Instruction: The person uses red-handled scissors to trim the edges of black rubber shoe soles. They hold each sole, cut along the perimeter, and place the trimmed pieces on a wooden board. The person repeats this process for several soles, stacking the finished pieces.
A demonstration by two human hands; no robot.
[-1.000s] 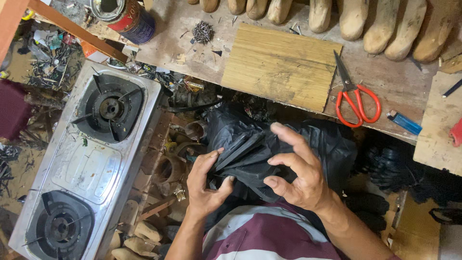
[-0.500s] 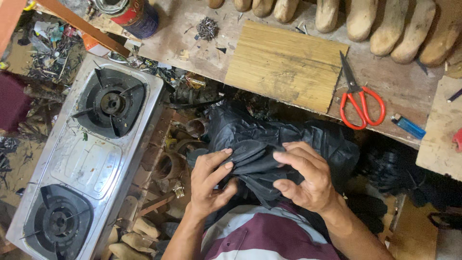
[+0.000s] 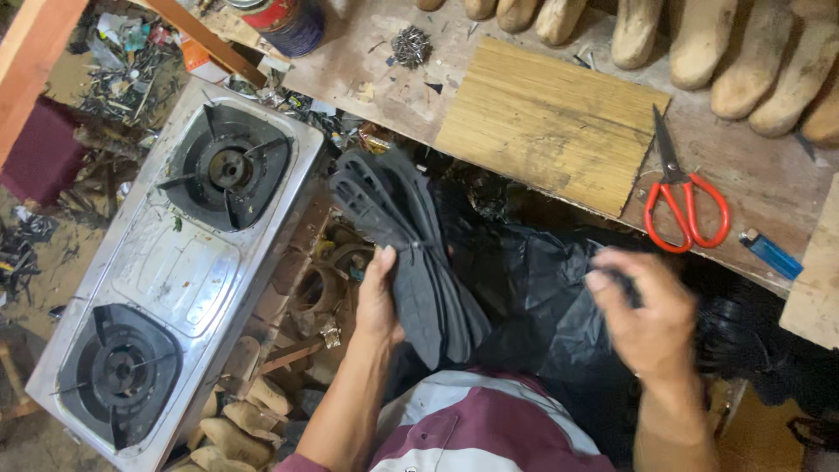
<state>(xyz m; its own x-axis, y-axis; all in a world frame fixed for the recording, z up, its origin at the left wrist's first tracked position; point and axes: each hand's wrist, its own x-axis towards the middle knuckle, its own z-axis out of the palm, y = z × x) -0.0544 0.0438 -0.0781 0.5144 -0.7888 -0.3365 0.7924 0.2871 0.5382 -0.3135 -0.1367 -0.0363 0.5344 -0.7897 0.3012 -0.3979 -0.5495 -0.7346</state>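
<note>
My left hand (image 3: 380, 301) is closed around a bundle of black shoe soles (image 3: 398, 236), which fan out from my grip toward the upper left of the frame, just beside the steel gas stove (image 3: 175, 262). My right hand (image 3: 651, 323) is at the right, a little blurred, and its fingers pinch the edge of the black plastic bag (image 3: 533, 297) that lies open on my lap in the middle of the frame.

I judge that the step in hand is to get the soles out of the bag: the bundle is already clear of it. The next move, I think, calls for a firm grip, because the soles are thin and may slide apart, and for a place to lay them. The wooden board (image 3: 551, 122) on the worktop (image 3: 376, 61) in the upper middle looks suitable; the red scissors (image 3: 682, 197) and the blue lighter (image 3: 769, 253) lie to its right, near the edge.
</note>
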